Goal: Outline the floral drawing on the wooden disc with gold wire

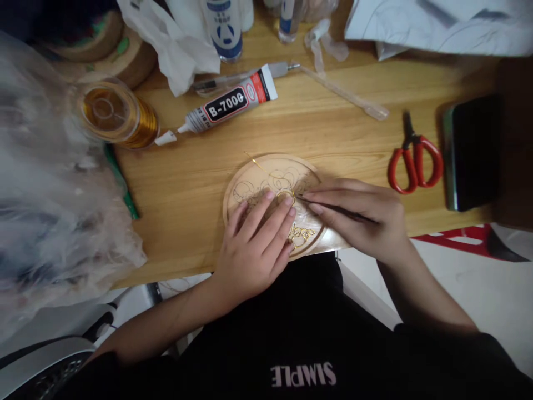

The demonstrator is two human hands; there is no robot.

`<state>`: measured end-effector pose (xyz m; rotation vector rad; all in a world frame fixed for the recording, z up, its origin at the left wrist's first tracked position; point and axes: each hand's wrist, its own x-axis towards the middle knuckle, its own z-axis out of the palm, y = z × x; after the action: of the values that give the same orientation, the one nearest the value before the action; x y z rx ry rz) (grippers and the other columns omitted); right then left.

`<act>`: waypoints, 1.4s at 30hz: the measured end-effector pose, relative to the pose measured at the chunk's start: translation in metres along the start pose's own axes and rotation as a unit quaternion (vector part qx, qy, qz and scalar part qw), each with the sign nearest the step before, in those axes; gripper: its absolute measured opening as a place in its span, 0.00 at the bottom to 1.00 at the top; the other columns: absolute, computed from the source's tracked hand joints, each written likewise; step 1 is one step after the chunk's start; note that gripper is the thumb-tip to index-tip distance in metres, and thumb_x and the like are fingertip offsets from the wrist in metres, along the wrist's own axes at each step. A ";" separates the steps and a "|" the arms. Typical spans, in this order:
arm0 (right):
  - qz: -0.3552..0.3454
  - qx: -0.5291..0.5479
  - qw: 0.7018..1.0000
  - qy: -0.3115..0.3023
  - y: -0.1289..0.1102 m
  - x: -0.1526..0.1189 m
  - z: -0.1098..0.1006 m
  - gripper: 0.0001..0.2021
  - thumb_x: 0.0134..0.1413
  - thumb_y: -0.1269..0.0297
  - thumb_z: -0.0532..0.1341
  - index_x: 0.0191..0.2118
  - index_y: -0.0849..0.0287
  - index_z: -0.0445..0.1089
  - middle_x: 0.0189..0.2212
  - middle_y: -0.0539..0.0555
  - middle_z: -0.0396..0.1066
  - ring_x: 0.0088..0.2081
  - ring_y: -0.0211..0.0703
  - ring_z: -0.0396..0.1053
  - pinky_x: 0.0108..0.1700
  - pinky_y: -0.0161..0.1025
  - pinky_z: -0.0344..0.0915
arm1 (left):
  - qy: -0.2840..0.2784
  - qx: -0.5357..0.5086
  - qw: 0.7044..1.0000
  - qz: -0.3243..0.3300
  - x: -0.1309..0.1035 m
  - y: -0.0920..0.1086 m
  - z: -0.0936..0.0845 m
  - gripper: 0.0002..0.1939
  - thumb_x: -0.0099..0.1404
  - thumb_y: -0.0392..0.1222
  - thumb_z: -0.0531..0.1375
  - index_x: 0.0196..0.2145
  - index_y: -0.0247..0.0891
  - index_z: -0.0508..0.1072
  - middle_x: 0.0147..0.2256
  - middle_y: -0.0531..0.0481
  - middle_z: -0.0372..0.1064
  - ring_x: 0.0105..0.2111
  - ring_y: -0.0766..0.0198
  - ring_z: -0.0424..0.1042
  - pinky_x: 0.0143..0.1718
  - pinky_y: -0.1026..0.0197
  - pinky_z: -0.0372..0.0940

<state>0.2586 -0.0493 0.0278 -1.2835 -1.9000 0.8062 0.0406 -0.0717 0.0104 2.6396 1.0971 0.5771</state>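
Observation:
A round wooden board (233, 182) with a pencilled line drawing lies at the table's front edge. Gold wire (301, 236) follows some of the lines near its lower edge, and a loose gold wire end (254, 161) sticks out past the top rim. My left hand (254, 250) rests flat on the board, fingers spread, its fingertips at a small loop of gold wire (285, 195). From the right, my right hand (366, 214) pinches dark slim tweezers (350, 212), their tips beside that loop. Part of the drawing is covered by my left hand.
A B-7000 glue tube (229, 105) and a spool of gold wire (120, 114) lie beyond the board. Red-handled scissors (416, 164) and a phone (473, 153) are at the right. Plastic bags (62, 194) crowd the left. A plastic dropper (345, 94) lies at the back.

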 end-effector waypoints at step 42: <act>0.080 -0.124 0.980 0.133 -0.040 -0.036 0.032 0.11 0.56 0.77 0.65 0.44 0.59 0.77 0.39 0.57 0.80 0.41 0.42 0.79 0.45 0.41 0.79 | -0.045 0.074 0.990 0.116 0.004 -0.017 -0.004 0.29 0.76 0.53 0.47 0.58 0.26 0.69 0.60 0.41 0.68 0.60 0.45 0.67 0.59 0.46 0.60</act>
<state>0.2223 -0.0997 0.0342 -1.6248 -1.7360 0.4547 0.0306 -0.0570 0.0096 2.9134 0.8446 0.4290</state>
